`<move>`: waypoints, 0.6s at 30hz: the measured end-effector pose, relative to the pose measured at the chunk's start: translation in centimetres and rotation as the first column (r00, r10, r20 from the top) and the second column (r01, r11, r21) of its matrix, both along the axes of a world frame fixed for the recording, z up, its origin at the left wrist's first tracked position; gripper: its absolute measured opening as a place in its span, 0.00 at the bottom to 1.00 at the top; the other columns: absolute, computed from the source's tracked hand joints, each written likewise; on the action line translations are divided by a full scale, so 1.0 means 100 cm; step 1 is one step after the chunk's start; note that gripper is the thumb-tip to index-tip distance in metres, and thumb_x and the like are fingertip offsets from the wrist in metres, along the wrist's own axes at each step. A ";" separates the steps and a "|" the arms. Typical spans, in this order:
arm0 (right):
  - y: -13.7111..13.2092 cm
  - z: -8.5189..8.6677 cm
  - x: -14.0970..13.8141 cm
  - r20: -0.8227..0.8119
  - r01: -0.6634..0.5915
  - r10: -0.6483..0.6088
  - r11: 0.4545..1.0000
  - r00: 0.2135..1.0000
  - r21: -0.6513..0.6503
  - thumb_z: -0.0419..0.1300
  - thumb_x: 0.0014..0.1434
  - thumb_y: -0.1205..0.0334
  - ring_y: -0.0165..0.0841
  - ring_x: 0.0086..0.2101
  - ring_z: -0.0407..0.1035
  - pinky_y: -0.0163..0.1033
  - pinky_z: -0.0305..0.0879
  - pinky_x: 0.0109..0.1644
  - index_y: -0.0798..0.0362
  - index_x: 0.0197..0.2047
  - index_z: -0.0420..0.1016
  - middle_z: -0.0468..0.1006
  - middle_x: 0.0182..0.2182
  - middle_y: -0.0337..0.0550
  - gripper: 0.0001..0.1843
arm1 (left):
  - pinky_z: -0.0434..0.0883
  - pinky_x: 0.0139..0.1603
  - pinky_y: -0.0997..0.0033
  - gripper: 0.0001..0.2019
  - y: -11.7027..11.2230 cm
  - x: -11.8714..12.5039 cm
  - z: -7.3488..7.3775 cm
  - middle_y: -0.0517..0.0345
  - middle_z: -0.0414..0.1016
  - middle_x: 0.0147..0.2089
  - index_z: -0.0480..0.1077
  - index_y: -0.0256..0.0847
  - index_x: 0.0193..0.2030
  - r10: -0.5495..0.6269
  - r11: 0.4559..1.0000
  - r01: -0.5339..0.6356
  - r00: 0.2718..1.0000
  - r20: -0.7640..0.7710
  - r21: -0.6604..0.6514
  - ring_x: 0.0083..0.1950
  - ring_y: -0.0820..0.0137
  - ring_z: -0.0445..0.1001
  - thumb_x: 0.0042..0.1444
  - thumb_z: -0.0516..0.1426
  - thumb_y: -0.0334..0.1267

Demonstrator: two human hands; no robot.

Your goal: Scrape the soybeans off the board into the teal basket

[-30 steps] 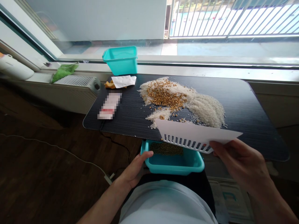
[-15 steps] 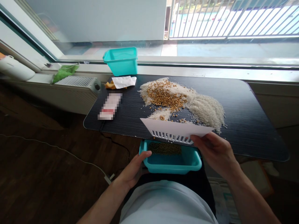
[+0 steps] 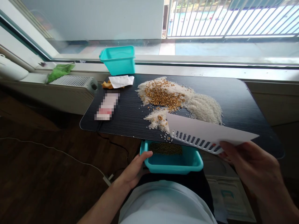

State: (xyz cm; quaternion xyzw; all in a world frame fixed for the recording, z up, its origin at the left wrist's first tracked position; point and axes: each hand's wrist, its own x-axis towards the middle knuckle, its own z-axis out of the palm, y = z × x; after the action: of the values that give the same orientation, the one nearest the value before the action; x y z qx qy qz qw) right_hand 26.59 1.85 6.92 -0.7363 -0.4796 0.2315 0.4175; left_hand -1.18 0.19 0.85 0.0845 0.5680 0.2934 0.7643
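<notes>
My right hand [image 3: 249, 165] grips the right end of a white slotted basket [image 3: 205, 134], held tilted over the front edge of the black table [image 3: 245, 102]. My left hand [image 3: 134, 169] clasps the left rim of a teal tub [image 3: 177, 160] resting on my lap just under the table edge. Dark green beans [image 3: 166, 148] lie at the tub's far end. On the table a pile of white rice [image 3: 205, 107] is mixed with yellow soybeans [image 3: 162, 95]. A smaller heap of rice [image 3: 156, 119] lies just left of the basket.
A second teal tub [image 3: 118, 60] stands on the window sill at the back. White paper [image 3: 121, 81] and a pink-and-white packet [image 3: 106, 105] lie on the table's left part. A radiator [image 3: 70, 81] with a green cloth [image 3: 59, 71] is at left. A cable [image 3: 58, 152] crosses the dark wood floor.
My right hand swung the white basket left toward the tub's middle, then back out to the right and slightly up. My left hand and the teal tub stayed put.
</notes>
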 end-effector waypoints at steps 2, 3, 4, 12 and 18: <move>0.000 0.003 -0.007 -0.096 0.015 -0.018 0.999 0.995 -0.028 0.68 0.48 0.50 0.41 0.30 0.79 0.42 0.78 0.38 0.51 0.38 0.82 0.84 0.30 0.43 0.17 | 0.72 0.46 0.63 0.24 0.000 0.002 0.001 0.48 0.79 0.48 0.72 0.39 0.48 0.004 1.000 -0.004 1.000 -0.003 -0.004 0.53 0.55 0.74 0.45 0.64 0.48; 0.001 0.005 -0.011 -0.125 0.016 -0.021 0.999 0.992 -0.038 0.68 0.47 0.51 0.41 0.31 0.79 0.42 0.78 0.38 0.50 0.38 0.82 0.84 0.30 0.42 0.16 | 0.72 0.46 0.63 0.24 0.000 0.002 0.001 0.48 0.79 0.48 0.72 0.39 0.47 0.007 1.000 -0.007 1.000 -0.002 -0.004 0.53 0.55 0.74 0.45 0.65 0.48; 0.002 0.007 -0.015 -0.131 0.009 -0.015 0.999 0.991 -0.042 0.68 0.47 0.51 0.41 0.32 0.79 0.42 0.77 0.39 0.50 0.37 0.83 0.84 0.30 0.42 0.16 | 0.72 0.47 0.62 0.23 0.000 0.002 0.001 0.48 0.79 0.49 0.72 0.39 0.47 0.009 1.000 -0.009 1.000 0.002 -0.003 0.53 0.55 0.74 0.45 0.65 0.48; 0.004 0.011 -0.020 -0.131 -0.015 0.010 0.999 0.991 -0.040 0.67 0.47 0.53 0.41 0.31 0.78 0.43 0.77 0.39 0.50 0.38 0.82 0.84 0.30 0.42 0.15 | 0.72 0.46 0.61 0.24 -0.001 0.001 0.002 0.46 0.79 0.50 0.72 0.38 0.47 0.015 1.000 -0.015 0.999 0.028 0.014 0.55 0.53 0.74 0.44 0.65 0.49; 0.004 0.012 -0.026 -0.083 -0.046 0.044 0.999 0.996 -0.020 0.67 0.47 0.53 0.40 0.32 0.78 0.42 0.77 0.40 0.49 0.35 0.82 0.83 0.29 0.41 0.13 | 0.72 0.45 0.64 0.24 0.000 0.000 0.000 0.47 0.78 0.50 0.71 0.39 0.48 -0.008 1.000 0.008 1.000 0.014 0.019 0.55 0.55 0.73 0.46 0.64 0.49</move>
State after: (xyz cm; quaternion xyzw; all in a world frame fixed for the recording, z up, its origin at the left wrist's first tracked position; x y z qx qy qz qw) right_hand 23.94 2.25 8.09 -0.7197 -0.4757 0.2764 0.4235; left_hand -1.18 0.18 0.84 0.0919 0.5594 0.2961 0.7687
